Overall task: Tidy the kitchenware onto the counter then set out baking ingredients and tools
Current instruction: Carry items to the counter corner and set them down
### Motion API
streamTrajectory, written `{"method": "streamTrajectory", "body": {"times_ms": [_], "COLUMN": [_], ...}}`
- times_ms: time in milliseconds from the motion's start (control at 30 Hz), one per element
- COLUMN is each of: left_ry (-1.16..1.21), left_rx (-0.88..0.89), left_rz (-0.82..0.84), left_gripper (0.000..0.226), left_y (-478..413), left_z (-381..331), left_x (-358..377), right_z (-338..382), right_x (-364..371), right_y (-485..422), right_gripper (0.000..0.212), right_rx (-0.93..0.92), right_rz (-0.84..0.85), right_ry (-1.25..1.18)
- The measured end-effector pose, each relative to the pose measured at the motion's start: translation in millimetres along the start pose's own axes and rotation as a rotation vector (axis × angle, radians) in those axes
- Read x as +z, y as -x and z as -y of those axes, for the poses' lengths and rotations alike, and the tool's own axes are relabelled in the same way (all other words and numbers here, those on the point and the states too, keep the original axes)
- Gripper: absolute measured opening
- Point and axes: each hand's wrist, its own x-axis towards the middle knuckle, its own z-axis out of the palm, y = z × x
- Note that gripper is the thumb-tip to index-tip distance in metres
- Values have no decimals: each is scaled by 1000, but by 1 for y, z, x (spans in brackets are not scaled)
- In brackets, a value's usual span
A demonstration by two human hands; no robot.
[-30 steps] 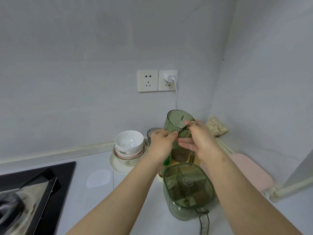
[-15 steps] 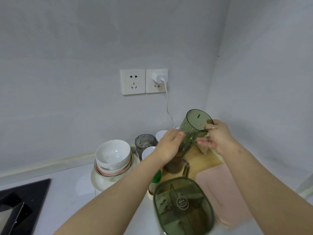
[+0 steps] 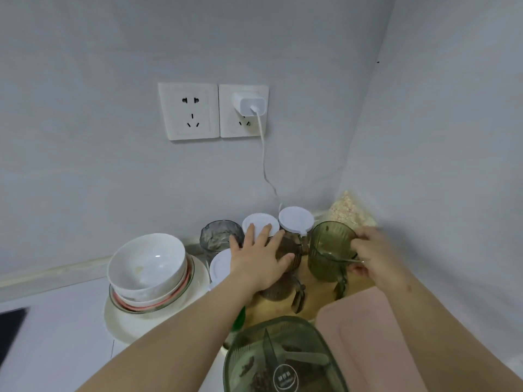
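Clamping right grip [image 3: 373, 257] holds one green cup [image 3: 325, 260]; spread left grip [image 3: 259, 260] covers one jug [image 3: 281, 291].

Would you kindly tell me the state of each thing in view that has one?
green cup: upright, right hand gripping its rim
brown cup: upright, left hand resting on top
white-lidded jar: lid on
charger: plugged in
left socket: unused
green divided box: lid shut
white bowl: upright, stacked on other bowls

A white charger [image 3: 250, 104] sits in the right wall socket [image 3: 227, 124], beside another socket [image 3: 189, 111], its cable [image 3: 263, 161] trailing down.
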Motion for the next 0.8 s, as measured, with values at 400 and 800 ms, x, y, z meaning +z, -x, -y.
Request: {"method": "streamTrajectory", "body": {"times_ms": [400, 800], "left_ry": [6, 10], "left_rx": [-6, -2], "left_rz": [5, -8], "left_gripper": [63, 62], "left_y": [-1, -1], "left_z": [1, 1], "left_x": [0, 0], "right_z": [-7, -12], "right_x": [-2, 16], "right_y": [-13, -15], "right_gripper": [31, 25], "right_rx": [-64, -225], "right_rz": [-53, 9], "right_ry": [-56, 66]}}
